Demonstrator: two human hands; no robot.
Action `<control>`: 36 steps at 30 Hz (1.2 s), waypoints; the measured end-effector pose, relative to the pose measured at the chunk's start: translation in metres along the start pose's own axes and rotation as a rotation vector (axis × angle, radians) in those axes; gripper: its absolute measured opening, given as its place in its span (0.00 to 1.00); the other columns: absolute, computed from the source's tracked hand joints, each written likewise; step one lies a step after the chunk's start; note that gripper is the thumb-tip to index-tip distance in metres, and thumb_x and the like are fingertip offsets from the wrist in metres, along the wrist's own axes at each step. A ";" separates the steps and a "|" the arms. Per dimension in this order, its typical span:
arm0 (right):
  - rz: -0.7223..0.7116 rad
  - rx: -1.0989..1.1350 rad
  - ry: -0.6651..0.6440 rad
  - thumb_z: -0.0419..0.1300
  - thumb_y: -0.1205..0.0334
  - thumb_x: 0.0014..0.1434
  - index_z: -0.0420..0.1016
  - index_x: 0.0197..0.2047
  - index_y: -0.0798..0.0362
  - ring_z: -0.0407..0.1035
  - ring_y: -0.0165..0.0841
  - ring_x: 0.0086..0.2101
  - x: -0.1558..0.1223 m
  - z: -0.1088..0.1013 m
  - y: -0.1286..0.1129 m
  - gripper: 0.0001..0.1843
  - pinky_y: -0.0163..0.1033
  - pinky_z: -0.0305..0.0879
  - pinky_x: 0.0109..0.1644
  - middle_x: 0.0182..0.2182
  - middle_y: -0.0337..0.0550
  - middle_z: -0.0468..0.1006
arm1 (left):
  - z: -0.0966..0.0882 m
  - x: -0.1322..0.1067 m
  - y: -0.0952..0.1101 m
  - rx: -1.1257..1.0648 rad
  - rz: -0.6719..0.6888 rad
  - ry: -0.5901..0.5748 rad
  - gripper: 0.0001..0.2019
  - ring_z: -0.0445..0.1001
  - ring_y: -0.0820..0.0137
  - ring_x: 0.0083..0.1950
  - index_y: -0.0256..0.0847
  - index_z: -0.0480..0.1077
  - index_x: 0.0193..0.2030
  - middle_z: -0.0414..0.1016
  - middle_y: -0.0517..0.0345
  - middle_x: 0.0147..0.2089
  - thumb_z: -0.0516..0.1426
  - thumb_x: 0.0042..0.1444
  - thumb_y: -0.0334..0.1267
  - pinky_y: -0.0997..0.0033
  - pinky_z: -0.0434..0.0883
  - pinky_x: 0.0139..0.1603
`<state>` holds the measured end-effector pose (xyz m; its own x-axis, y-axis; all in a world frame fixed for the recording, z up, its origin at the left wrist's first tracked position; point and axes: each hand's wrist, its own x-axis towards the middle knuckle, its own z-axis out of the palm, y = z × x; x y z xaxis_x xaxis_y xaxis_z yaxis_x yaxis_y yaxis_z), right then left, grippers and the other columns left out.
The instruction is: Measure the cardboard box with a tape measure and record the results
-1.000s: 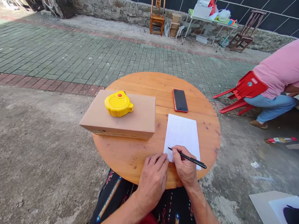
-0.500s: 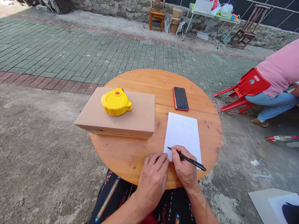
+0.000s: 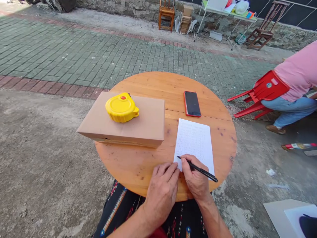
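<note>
My right hand (image 3: pixel 196 180) pinches a black pen (image 3: pixel 198 169) whose tip rests on the lower left corner of a white sheet of paper (image 3: pixel 194 140). Just left of it, my left hand (image 3: pixel 162 191) lies flat on the round wooden table (image 3: pixel 138 165), its fingertips touching the paper's lower left edge. A flat cardboard box (image 3: pixel 146 124) sits on the table's left side with a yellow tape measure (image 3: pixel 121 108) on top. A phone with a red case (image 3: pixel 192 103) lies face up beyond the paper.
A person in a pink shirt (image 3: pixel 297 76) sits on a red plastic chair (image 3: pixel 262 94) at the right. Wooden chairs (image 3: pixel 166 16) and a folding table (image 3: pixel 224 10) stand by the far wall. Boards (image 3: pixel 289 215) lie on the ground at the lower right.
The hands, pen and paper have held their place. Only the view has tilted slightly, so everything on the table sits a little higher in the frame.
</note>
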<state>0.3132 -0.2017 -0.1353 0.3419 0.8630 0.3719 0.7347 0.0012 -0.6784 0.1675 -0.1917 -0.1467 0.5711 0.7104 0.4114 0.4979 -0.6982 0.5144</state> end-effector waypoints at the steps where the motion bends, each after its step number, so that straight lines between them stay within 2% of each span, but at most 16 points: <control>1: 0.003 0.002 -0.003 0.56 0.64 0.65 0.77 0.34 0.52 0.73 0.30 0.24 0.000 0.000 0.000 0.09 0.33 0.71 0.31 0.26 0.38 0.80 | 0.000 0.000 0.000 -0.003 -0.002 -0.003 0.16 0.71 0.58 0.51 0.32 0.74 0.51 0.79 0.48 0.54 0.51 0.61 0.23 0.53 0.74 0.50; 14: 0.001 0.010 -0.015 0.57 0.65 0.64 0.77 0.34 0.52 0.75 0.30 0.27 0.001 -0.001 -0.002 0.09 0.32 0.72 0.33 0.27 0.38 0.81 | 0.000 0.000 0.000 -0.019 -0.015 -0.003 0.15 0.71 0.58 0.51 0.33 0.74 0.51 0.78 0.48 0.55 0.52 0.61 0.23 0.54 0.73 0.51; 24: 0.015 0.014 -0.044 0.56 0.63 0.64 0.76 0.32 0.51 0.70 0.29 0.21 0.001 -0.004 -0.002 0.10 0.33 0.69 0.27 0.24 0.37 0.79 | 0.000 -0.001 0.000 -0.040 -0.026 -0.021 0.16 0.70 0.59 0.52 0.33 0.74 0.52 0.78 0.48 0.55 0.51 0.60 0.23 0.54 0.73 0.52; 31: 0.074 0.028 0.029 0.57 0.62 0.64 0.77 0.34 0.51 0.69 0.29 0.22 -0.002 -0.003 0.001 0.09 0.33 0.68 0.26 0.24 0.37 0.79 | 0.000 0.000 0.000 -0.029 -0.027 -0.020 0.15 0.71 0.59 0.52 0.34 0.74 0.50 0.78 0.48 0.55 0.53 0.60 0.23 0.54 0.74 0.51; 36: 0.073 0.019 0.025 0.57 0.62 0.65 0.77 0.34 0.52 0.68 0.29 0.21 -0.002 -0.001 0.001 0.09 0.33 0.67 0.25 0.24 0.36 0.78 | -0.001 0.001 0.000 -0.031 -0.020 -0.011 0.15 0.72 0.58 0.52 0.34 0.74 0.50 0.78 0.48 0.54 0.53 0.59 0.22 0.54 0.74 0.52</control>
<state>0.3142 -0.2043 -0.1363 0.4086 0.8485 0.3363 0.6958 -0.0512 -0.7164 0.1671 -0.1912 -0.1455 0.5683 0.7229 0.3930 0.4887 -0.6808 0.5456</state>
